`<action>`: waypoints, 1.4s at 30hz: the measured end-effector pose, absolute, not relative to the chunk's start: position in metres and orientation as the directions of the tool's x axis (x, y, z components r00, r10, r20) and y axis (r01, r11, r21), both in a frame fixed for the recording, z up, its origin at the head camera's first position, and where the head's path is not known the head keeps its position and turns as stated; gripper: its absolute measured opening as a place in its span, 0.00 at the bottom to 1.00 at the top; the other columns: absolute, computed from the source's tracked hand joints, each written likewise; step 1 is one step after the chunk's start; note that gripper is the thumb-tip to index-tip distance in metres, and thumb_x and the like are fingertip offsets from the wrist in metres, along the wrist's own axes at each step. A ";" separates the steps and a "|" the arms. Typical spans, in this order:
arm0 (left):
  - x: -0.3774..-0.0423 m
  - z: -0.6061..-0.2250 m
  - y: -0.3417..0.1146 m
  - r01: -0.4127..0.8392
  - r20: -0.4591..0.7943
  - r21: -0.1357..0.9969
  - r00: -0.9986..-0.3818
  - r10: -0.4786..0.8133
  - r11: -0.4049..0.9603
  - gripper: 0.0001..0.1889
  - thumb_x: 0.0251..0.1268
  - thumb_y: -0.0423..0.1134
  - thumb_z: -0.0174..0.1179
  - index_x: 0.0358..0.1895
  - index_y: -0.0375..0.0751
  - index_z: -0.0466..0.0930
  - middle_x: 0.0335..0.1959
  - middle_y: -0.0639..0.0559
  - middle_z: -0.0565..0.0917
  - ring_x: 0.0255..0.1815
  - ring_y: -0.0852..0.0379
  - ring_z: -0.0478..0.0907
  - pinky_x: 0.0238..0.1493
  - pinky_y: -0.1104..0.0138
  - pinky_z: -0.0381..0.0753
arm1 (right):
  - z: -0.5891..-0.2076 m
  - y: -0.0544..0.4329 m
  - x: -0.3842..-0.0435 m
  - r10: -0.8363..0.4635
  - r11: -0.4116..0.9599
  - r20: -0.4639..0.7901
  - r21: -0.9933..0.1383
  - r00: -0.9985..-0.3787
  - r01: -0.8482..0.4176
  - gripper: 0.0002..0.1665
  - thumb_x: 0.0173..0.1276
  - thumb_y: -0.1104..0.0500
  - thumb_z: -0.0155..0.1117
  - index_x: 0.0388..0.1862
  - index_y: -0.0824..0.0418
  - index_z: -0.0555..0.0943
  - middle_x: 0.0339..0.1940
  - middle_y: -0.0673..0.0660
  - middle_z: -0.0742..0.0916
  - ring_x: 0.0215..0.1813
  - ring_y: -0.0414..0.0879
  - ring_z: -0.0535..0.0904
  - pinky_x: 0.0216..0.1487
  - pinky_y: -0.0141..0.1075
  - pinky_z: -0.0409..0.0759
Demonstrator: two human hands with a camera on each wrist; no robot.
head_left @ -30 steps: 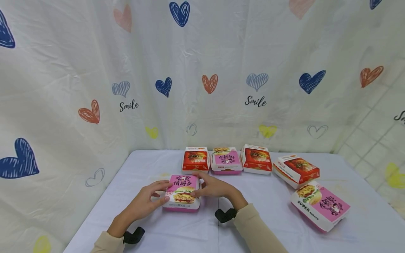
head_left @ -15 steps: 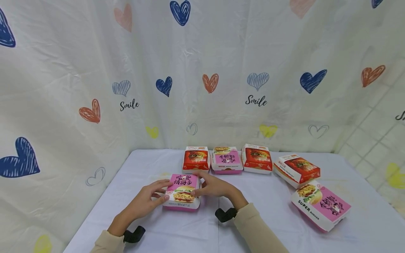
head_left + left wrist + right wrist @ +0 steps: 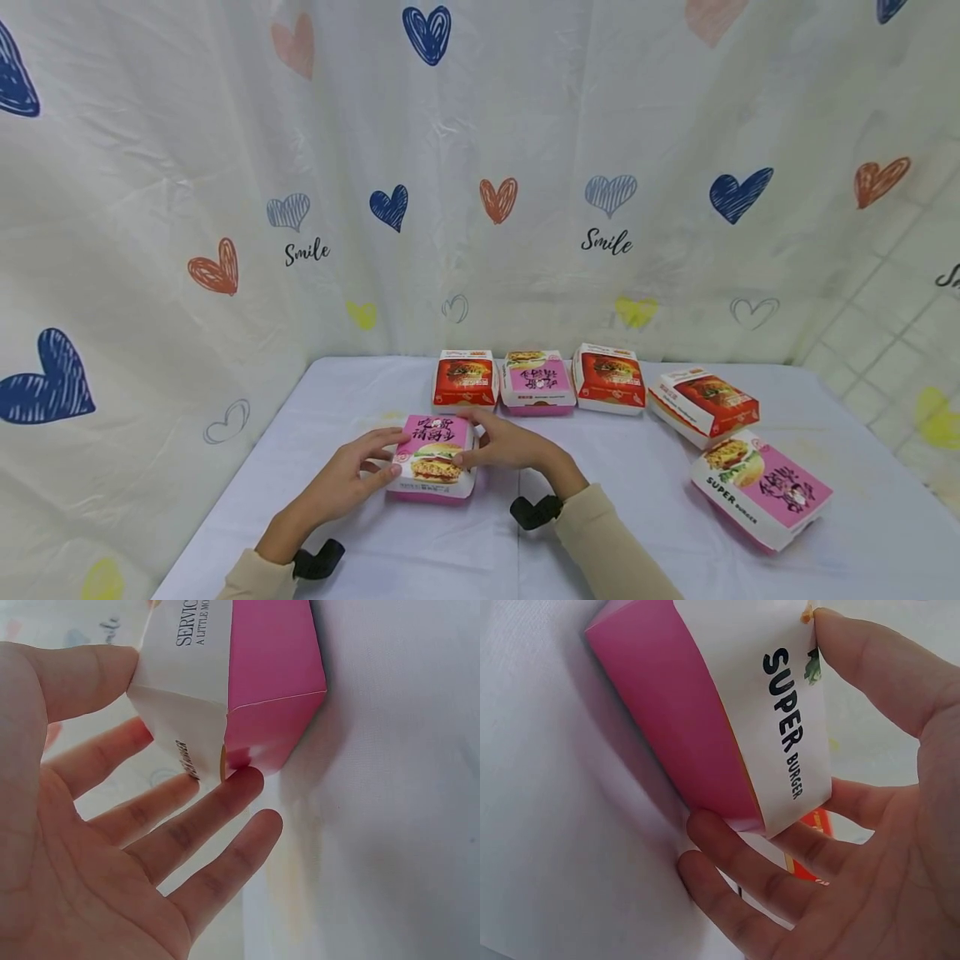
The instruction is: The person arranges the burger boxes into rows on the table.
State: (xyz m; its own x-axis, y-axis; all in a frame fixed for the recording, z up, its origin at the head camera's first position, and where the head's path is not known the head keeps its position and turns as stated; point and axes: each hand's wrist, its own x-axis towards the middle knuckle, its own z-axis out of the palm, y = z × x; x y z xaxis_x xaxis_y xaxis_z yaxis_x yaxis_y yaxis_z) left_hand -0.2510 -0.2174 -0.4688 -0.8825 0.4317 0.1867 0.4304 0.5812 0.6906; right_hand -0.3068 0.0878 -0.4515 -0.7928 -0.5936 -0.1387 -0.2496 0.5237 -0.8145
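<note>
A pink and white burger box sits at the front left of the white-covered table, its burger picture facing up. My left hand holds its left side, the thumb at the near corner and the fingertips along the side. My right hand holds the right side, with the thumb over the top edge and the fingers round the far corner. In the left wrist view, the left fingers touch the pink base and white lid. The right wrist view has the box side lettered "SUPER BURGER" beside the right fingers.
Behind stand a red burger box, a pink one and another red one in a row. To the right, a tilted red box meets a pink box. A heart-printed curtain hangs behind the table.
</note>
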 end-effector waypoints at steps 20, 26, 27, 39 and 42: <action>-0.263 -0.444 -0.215 0.444 0.320 0.562 -0.895 0.311 0.698 0.23 0.71 0.49 0.65 0.67 0.51 0.78 0.73 0.47 0.74 0.60 0.50 0.82 0.54 0.54 0.84 | -0.423 0.111 -0.316 -0.518 0.486 -0.015 -0.828 -0.855 -0.280 0.33 0.73 0.43 0.64 0.72 0.54 0.71 0.67 0.59 0.79 0.64 0.53 0.75 0.62 0.51 0.80; -0.282 -0.417 -0.202 0.474 0.341 0.531 -0.878 0.336 0.702 0.22 0.71 0.47 0.65 0.65 0.51 0.79 0.70 0.49 0.78 0.60 0.47 0.82 0.57 0.47 0.83 | -0.419 0.114 -0.318 -0.459 0.444 0.069 -0.846 -0.886 -0.296 0.29 0.76 0.49 0.63 0.71 0.56 0.72 0.62 0.59 0.81 0.61 0.52 0.77 0.58 0.48 0.82; -0.287 -0.412 -0.200 0.480 0.350 0.534 -0.875 0.335 0.696 0.22 0.71 0.46 0.65 0.65 0.51 0.79 0.68 0.49 0.79 0.59 0.47 0.82 0.57 0.46 0.82 | -0.418 0.114 -0.318 -0.451 0.435 0.086 -0.848 -0.888 -0.303 0.28 0.76 0.50 0.62 0.71 0.57 0.72 0.62 0.59 0.82 0.60 0.52 0.77 0.57 0.47 0.82; -0.337 -0.406 -0.180 0.430 0.385 0.693 -0.899 0.207 0.579 0.18 0.74 0.46 0.62 0.63 0.48 0.80 0.59 0.46 0.86 0.57 0.47 0.84 0.60 0.49 0.82 | -0.426 0.109 -0.322 -0.303 0.333 0.204 -0.893 -0.931 -0.304 0.25 0.75 0.57 0.62 0.68 0.58 0.73 0.63 0.60 0.81 0.61 0.53 0.79 0.58 0.48 0.84; -0.346 -0.415 -0.177 0.387 0.356 0.728 -0.919 0.170 0.566 0.18 0.74 0.47 0.62 0.63 0.50 0.80 0.60 0.46 0.85 0.58 0.46 0.83 0.59 0.49 0.82 | -0.431 0.109 -0.321 -0.277 0.316 0.212 -0.901 -0.937 -0.298 0.25 0.75 0.59 0.61 0.69 0.60 0.72 0.64 0.62 0.80 0.63 0.54 0.78 0.63 0.51 0.81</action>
